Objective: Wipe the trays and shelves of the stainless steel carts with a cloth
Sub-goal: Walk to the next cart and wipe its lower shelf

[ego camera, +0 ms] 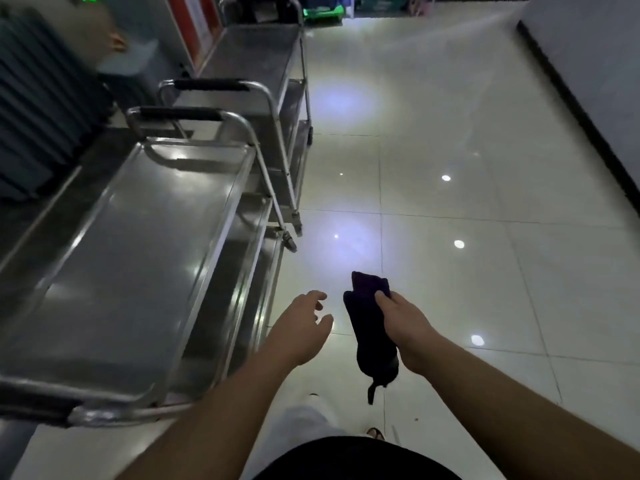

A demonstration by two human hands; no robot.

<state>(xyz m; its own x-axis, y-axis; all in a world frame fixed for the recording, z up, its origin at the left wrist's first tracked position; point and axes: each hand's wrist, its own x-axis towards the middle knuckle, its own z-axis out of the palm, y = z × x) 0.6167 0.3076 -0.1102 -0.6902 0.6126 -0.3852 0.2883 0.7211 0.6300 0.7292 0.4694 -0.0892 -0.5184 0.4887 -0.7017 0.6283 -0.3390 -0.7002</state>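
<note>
Flanking carts (131, 237), glossy tiled floor (450, 202)

Both arms are stretched out forward and down, bare forearms coming in from the bottom of the view. Left hand (304, 322) is loose, fingers relaxed and slightly curled with the thumb spread off to the side, nothing between them. Right hand (403, 323) has its back turned up, and its fingers are curled, gripping a dark cloth (369, 323) that bunches past the fingertips and hangs below the palm.
</note>
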